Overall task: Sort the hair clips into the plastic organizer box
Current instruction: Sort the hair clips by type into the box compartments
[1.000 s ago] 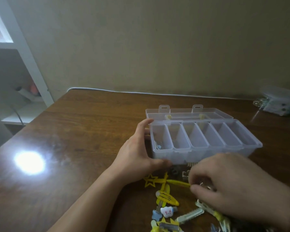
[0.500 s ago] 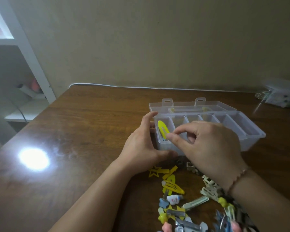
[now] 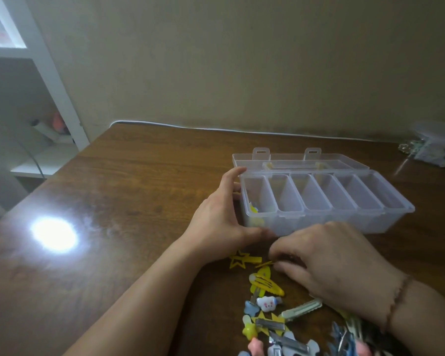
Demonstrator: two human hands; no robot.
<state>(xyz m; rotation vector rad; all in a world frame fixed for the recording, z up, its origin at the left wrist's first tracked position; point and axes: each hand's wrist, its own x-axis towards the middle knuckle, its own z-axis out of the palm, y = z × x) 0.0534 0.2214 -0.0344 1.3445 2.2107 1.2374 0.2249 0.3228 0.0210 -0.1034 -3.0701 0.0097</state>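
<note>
The clear plastic organizer box stands on the brown table, its lid open behind it. My left hand grips the box's left end, thumb along the front wall. Yellow clips lie in the leftmost compartment; the other compartments look empty. Just in front of the box, my right hand has its fingers curled, and its fingertips pinch the end of a thin yellow clip. Below lie a yellow star clip, a yellow snap clip, a white cloud clip and several more.
A white cable runs along the table's back edge by the wall. A clear tub and small items sit at the back right. A white shelf unit stands off the table's left. A bright light glare marks the tabletop.
My right hand carried a yellow clip to the leftmost compartment, left it there, and came back down to the pile in front of the box. My left hand stayed on the box.
</note>
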